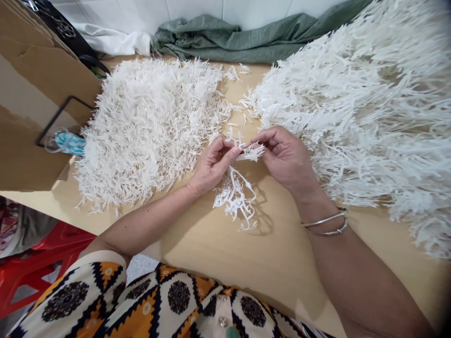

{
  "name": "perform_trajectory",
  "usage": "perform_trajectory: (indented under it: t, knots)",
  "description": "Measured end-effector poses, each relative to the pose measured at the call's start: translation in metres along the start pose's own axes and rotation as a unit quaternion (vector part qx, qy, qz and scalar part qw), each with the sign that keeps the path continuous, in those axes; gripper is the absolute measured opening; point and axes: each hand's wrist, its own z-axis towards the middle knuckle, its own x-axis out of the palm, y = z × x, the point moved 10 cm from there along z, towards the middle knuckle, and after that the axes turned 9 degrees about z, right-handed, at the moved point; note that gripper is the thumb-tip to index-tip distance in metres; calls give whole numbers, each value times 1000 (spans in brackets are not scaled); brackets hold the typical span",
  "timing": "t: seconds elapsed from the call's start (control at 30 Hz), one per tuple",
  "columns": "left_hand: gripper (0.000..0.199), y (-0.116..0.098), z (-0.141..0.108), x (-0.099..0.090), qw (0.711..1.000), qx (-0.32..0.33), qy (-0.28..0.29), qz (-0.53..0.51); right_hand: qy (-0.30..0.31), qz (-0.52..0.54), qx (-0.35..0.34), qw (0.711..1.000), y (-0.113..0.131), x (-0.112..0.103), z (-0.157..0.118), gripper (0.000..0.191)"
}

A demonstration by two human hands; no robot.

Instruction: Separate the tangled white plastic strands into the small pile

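Near the middle of the table, my left hand (214, 162) is closed on a white branched plastic sprig (234, 188), whose thin forked stems hang below the fingers and stick up above them. My right hand (287, 155) pinches a small tuft of white spiky plastic tips (254, 152) just right of the left thumb. Both hands are close together, the fingertips almost meeting. Whether the tuft is joined to the sprig I cannot tell. A broad pile of short white spiky pieces (151, 126) lies beside my left hand. A taller heap of long white branched sprigs (369, 108) rises beside my right.
A cardboard box (28, 131) stands at the left, with a blue-and-white roll-like item (72, 143) beside it. Dark green cloth (229, 37) runs along the tiled wall at the back. A red plastic stool (45, 263) is at lower left. Loose white bits lie between the piles.
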Motion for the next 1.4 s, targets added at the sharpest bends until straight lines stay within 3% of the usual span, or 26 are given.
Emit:
perform_trajectory:
  t: [0.17,0.33,0.4,0.5,0.6,0.67,0.8,0.87,1.13,1.4]
  knots:
    - [25,-5,-1,-4,999,30,-21,14,-44,-78,-8,996,1,-2,-2,14]
    - [24,-22,-8,8,997,73,12,29,-135,-147,-2,980,-12,-34,-1,14]
    - [24,-19,-8,10,998,58,11,27,-119,-131,-1,984,-12,-34,-1,12]
    - [28,-11,-4,-1,998,28,-52,14,-72,-89,1,993,-4,-18,-4,8]
    - [36,-3,-1,-14,993,15,-119,3,-78,-74,-6,994,11,-9,-9,19]
    - [37,-1,0,-18,991,12,-134,2,-77,-46,5,996,14,-4,-11,26]
    - [34,0,-1,-15,993,1,-116,9,-22,28,52,998,2,16,-14,38]
    - [34,1,-2,-13,994,-6,-111,8,-20,34,60,997,-3,20,-14,34]
    - [36,9,-1,-10,996,-23,-90,-9,-54,19,38,998,-2,10,-12,11]
    - [42,8,-2,-7,996,-32,-79,-3,-62,-48,22,997,1,4,-8,8]
